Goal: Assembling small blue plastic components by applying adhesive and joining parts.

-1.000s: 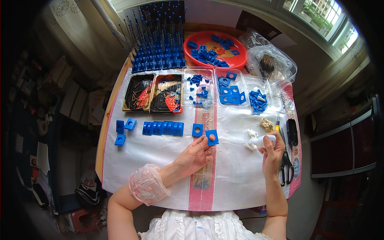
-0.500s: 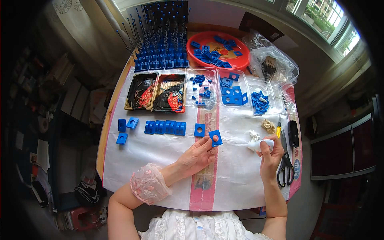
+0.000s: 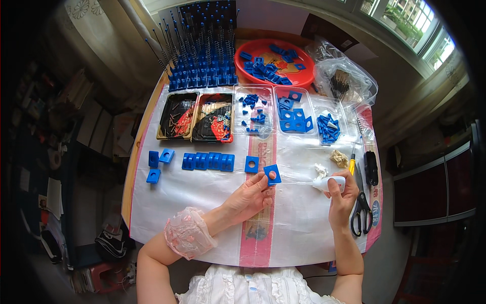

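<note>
My left hand [image 3: 255, 195] pinches a blue square plastic plate [image 3: 276, 179] with a round hole, tilted up above the table. In my right hand [image 3: 344, 202] lies a white squeeze bottle [image 3: 321, 185] on its side, its thin nozzle pointing left toward the held plate. Whether the tip touches the plate, I cannot tell. A similar blue plate [image 3: 251, 169] lies just behind my left fingertips. Further left stand a row of blue bracket pieces [image 3: 214, 162] and three loose ones [image 3: 153, 177]. Crumpled white tissue [image 3: 320, 171] sits behind the bottle.
Black trays [image 3: 161, 134] and clear trays [image 3: 277, 129] of small parts line the back. Behind them are upright spring rods on blue bases [image 3: 202, 76], a red basin [image 3: 243, 76] and a plastic bag [image 3: 367, 76]. Scissors [image 3: 358, 215] and a yellow-handled tool [image 3: 352, 164] lie at right.
Both hands hold nearly the same pose, the plate and bottle still in them. The view has shifted very slightly.
</note>
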Demonstrator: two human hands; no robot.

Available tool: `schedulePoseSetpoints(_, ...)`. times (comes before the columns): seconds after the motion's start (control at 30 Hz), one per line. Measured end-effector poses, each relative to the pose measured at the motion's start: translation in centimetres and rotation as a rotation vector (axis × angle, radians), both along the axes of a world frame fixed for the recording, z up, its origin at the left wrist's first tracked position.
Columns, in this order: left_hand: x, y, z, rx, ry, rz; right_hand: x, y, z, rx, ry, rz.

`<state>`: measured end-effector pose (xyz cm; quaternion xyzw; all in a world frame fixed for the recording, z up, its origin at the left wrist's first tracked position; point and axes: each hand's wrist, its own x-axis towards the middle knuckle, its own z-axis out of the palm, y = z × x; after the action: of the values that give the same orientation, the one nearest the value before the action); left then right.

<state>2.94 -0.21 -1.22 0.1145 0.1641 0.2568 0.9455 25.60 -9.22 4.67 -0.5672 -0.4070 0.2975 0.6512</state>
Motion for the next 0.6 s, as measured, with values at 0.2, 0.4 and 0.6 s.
schedulePoseSetpoints(0.2, 0.0, 0.0, 0.1, -0.002, 0.024, 0.003, 0.0, 0.0, 0.1, 0.002, 0.034, 0.004)
schedulePoseSetpoints(0.4, -0.1, 0.0, 0.3, 0.002, 0.008, -0.004, 0.1, 0.2, 0.5, -0.043, 0.100, -0.056)
schedulePoseSetpoints(0.6, -0.2, 0.0, 0.7, -0.005, 0.011, -0.013, 1.7, 1.5, 0.0, -0.009, 0.453, 0.037)
